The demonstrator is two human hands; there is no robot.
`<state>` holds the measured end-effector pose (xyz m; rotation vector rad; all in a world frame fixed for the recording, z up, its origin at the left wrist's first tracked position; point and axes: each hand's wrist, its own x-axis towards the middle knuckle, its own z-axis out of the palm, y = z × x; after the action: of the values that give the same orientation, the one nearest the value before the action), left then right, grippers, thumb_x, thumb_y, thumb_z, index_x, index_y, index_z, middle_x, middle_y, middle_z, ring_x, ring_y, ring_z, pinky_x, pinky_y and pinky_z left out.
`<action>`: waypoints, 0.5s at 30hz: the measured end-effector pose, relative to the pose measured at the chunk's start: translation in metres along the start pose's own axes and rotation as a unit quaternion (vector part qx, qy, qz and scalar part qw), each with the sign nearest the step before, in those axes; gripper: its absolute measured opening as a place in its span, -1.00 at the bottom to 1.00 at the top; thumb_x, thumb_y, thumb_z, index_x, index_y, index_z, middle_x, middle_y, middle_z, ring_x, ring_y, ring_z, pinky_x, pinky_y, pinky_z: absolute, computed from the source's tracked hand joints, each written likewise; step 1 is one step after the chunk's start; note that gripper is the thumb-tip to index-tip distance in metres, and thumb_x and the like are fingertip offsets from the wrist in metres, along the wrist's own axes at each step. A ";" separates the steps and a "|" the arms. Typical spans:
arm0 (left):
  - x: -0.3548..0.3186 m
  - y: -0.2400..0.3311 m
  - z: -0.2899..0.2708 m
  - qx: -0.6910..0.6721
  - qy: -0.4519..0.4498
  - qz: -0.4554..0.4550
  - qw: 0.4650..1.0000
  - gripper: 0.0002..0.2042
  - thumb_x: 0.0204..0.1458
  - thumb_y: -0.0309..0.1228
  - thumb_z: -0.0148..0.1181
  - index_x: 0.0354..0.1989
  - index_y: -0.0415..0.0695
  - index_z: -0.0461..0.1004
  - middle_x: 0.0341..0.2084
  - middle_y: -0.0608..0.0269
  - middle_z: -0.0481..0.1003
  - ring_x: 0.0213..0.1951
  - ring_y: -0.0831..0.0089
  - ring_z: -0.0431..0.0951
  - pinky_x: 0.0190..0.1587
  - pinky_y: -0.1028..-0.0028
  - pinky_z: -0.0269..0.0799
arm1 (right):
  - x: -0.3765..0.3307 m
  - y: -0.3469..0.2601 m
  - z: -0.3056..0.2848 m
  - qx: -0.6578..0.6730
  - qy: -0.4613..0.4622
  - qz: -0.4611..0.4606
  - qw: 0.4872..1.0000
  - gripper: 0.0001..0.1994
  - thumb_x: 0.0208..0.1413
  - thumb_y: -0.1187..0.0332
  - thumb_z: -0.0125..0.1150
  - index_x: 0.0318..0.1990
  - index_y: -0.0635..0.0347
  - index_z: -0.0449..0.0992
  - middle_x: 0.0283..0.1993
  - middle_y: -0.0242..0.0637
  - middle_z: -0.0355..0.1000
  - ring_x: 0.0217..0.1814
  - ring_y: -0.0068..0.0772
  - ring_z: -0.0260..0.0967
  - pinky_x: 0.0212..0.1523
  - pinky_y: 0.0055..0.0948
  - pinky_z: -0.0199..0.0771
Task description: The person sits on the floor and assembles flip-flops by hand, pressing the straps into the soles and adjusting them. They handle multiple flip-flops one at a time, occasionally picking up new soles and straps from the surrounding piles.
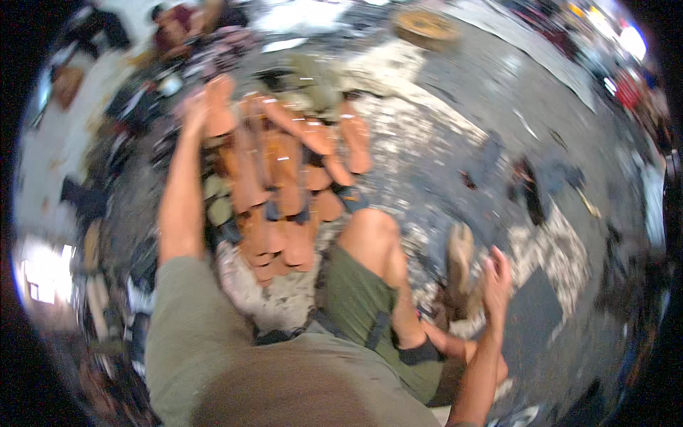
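My left arm reaches forward to the far left end of a pile of tan, sole-shaped pieces (288,181). My left hand (195,112) is closed at the edge of one such tan sole-shaped piece (220,107); its fingers are blurred. The pieces lie in overlapping rows in front of me, some with dark ends. My right hand (497,279) is raised beside my lower leg, its fingers stretched out and holding nothing. Nearest to it stands a beige, elongated, shoe-like thing (460,256). Motion blur hides finer detail.
A dark flat sheet (535,306) lies right of my right hand. Dark tools (528,191) are scattered on the stained floor covering (413,135). At the back stands a round wooden block (427,28). Another person (174,30) sits at the far left.
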<state>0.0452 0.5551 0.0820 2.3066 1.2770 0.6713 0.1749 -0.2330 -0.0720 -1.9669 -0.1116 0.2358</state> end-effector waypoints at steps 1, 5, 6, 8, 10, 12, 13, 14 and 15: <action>-0.020 0.022 0.008 0.162 -0.007 0.052 0.985 -0.55 0.34 -0.11 0.00 0.16 -0.20 0.56 0.07 0.00 0.62 0.03 0.25 0.62 0.07 0.27 0.49 | 0.004 -0.001 -0.001 -0.034 0.011 0.003 0.999 -0.58 0.37 0.28 0.18 0.32 0.12 0.43 0.28 -0.12 0.42 0.32 -0.17 0.40 0.31 -0.20 0.41; 0.025 -0.102 0.002 0.127 -0.090 0.183 0.971 -0.46 0.38 0.00 -0.07 0.26 -0.22 0.46 0.18 -0.06 0.52 0.23 0.07 0.48 0.28 0.24 0.33 | 0.069 0.034 0.014 -0.009 -0.005 0.007 1.000 -0.57 0.31 0.17 0.26 0.24 0.18 0.51 0.17 -0.07 0.55 0.21 -0.19 0.51 0.19 -0.24 0.49; 0.011 -0.087 0.016 0.217 -0.107 0.130 0.961 -0.38 0.37 0.11 -0.10 0.29 -0.21 0.43 0.20 -0.10 0.50 0.28 -0.02 0.45 0.30 0.18 0.30 | 0.081 0.037 0.008 -0.032 0.015 0.003 0.999 -0.58 0.31 0.17 0.26 0.20 0.22 0.53 0.12 -0.08 0.58 0.17 -0.21 0.54 0.18 -0.30 0.48; 0.012 -0.079 0.010 0.249 -0.083 0.112 0.958 -0.40 0.35 0.12 -0.09 0.36 -0.05 0.38 0.25 -0.03 0.47 0.28 -0.05 0.43 0.30 0.15 0.28 | 0.115 0.058 0.012 -0.021 0.048 0.006 0.999 -0.57 0.29 0.12 0.25 0.14 0.26 0.56 0.09 -0.07 0.59 0.16 -0.21 0.54 0.19 -0.29 0.47; -0.001 -0.052 0.020 0.219 -0.081 0.060 0.970 -0.40 0.35 0.10 -0.08 0.40 -0.04 0.31 0.30 -0.04 0.43 0.31 -0.05 0.40 0.32 0.15 0.25 | 0.151 0.079 0.010 -0.004 0.087 0.036 0.996 -0.54 0.27 0.07 0.27 0.13 0.27 0.57 0.09 -0.04 0.59 0.16 -0.18 0.54 0.19 -0.27 0.46; -0.021 -0.036 0.005 0.211 0.010 0.139 0.967 -0.42 0.37 0.01 -0.03 0.44 -0.07 0.27 0.39 -0.02 0.32 0.40 -0.01 0.29 0.38 0.21 0.16 | 0.195 0.083 0.006 0.050 0.122 0.083 0.988 -0.51 0.25 0.04 0.27 0.13 0.28 0.56 0.11 0.01 0.57 0.17 -0.14 0.52 0.19 -0.26 0.45; -0.042 -0.027 -0.006 0.173 0.006 0.170 0.970 -0.44 0.38 -0.04 -0.02 0.44 -0.09 0.27 0.39 0.01 0.32 0.40 0.02 0.28 0.39 0.23 0.15 | 0.212 0.071 0.001 -0.003 0.152 0.064 0.986 -0.43 0.24 0.02 0.28 0.22 0.29 0.48 0.19 0.12 0.50 0.22 0.00 0.48 0.21 -0.17 0.43; -0.072 -0.009 -0.015 0.127 0.003 0.194 0.973 -0.47 0.39 -0.10 -0.02 0.43 -0.13 0.28 0.39 0.04 0.32 0.40 0.08 0.29 0.40 0.24 0.14 | 0.233 0.074 -0.007 -0.018 0.270 0.042 0.962 -0.37 0.23 0.00 0.28 0.27 0.32 0.41 0.21 0.16 0.47 0.23 0.06 0.46 0.23 -0.13 0.41; -0.098 0.014 -0.018 0.079 -0.007 0.224 0.971 -0.50 0.41 -0.17 -0.01 0.42 -0.17 0.29 0.38 0.06 0.33 0.40 0.13 0.29 0.40 0.25 0.13 | 0.255 0.089 -0.019 -0.034 0.387 0.024 0.921 -0.31 0.23 -0.02 0.28 0.32 0.34 0.34 0.22 0.20 0.45 0.25 0.12 0.43 0.24 -0.08 0.40</action>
<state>-0.0015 0.4663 0.0837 2.7594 0.8286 0.7124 0.4252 -0.2376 -0.1752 -1.9969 0.4491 -0.5299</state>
